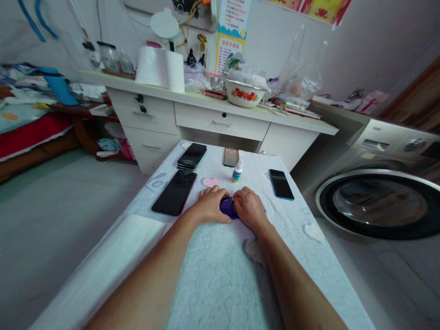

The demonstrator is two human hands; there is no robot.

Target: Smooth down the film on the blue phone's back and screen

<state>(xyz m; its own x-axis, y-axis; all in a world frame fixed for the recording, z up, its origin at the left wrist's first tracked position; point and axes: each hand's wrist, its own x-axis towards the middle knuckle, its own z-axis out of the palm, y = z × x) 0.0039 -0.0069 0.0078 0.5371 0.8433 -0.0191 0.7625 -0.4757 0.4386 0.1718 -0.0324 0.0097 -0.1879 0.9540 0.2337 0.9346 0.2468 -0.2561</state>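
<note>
A purple phone (227, 207) lies crosswise on the cloth-covered table, its right part mostly covered by my hand. My left hand (212, 205) grips its left end, thumb on the near edge and fingers on the far edge. Curled over the phone's middle and right part, my right hand (249, 206) presses down with closed fingers; whatever they pinch is hidden. Just beyond the hands stands a small white bottle (237, 172) with a blue and yellow label. Left of my left hand lies a large black-screened phone (175, 192) with a pink edge.
A stack of phones (192, 156) sits at the far left of the table (213, 275). A phone case (231, 156) lies at the far edge, a blue-edged phone (281, 184) at right. Beyond are a white desk (151, 117) and a washing machine (374, 183).
</note>
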